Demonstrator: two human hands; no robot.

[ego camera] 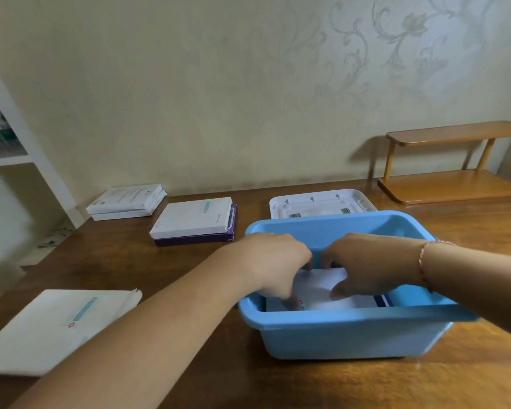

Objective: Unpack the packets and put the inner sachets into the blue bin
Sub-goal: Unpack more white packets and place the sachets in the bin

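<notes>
— Biggest first? Table (278, 385), with bin (348, 335) on it at right.

— Inside? Sachets (316, 290), flat on the bottom.

— Hands? Left (278, 261) and right (372, 264) both down in the bin, fingers curled, gripping the sachets.

— Elsewhere? Empty packet (50, 329) near left; boxes (194, 221) behind.

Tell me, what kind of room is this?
Probably a room in a home, not a workshop: floral wallpaper on the wall, a wooden table with a small wooden shelf on it, and a white shelving unit at the left.
</notes>
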